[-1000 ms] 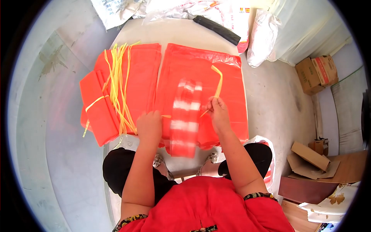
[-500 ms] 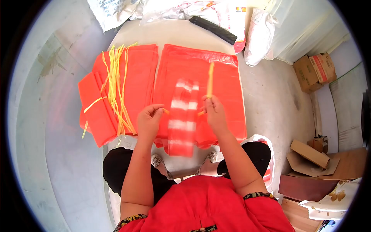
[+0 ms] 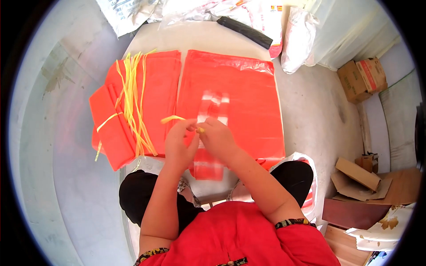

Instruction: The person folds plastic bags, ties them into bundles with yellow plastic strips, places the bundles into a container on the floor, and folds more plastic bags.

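Note:
My left hand [image 3: 181, 144] and my right hand [image 3: 217, 138] meet over a folded bundle of red plastic bags [image 3: 208, 167]. Both hands have their fingers closed on a yellow plastic tie strip [image 3: 172, 119]; one end sticks out past the left fingers and a bit shows at the right fingertips. The hands hide the bundle's middle and most of the strip. Under the bundle lies a wide stack of flat red bags [image 3: 257, 106].
To the left, yellow strips [image 3: 133, 97] lie across another red stack [image 3: 164, 84], beside a tied red bundle [image 3: 106, 128]. A black roll [image 3: 245, 32] lies at the table's [image 3: 186, 35] far edge, near white sacks [image 3: 299, 40]. Cardboard boxes [image 3: 361, 80] stand on the right.
My hands have come together over the bundle; they were apart at its two sides. The strip's end, upright above my right hand before, now points left beyond my left hand.

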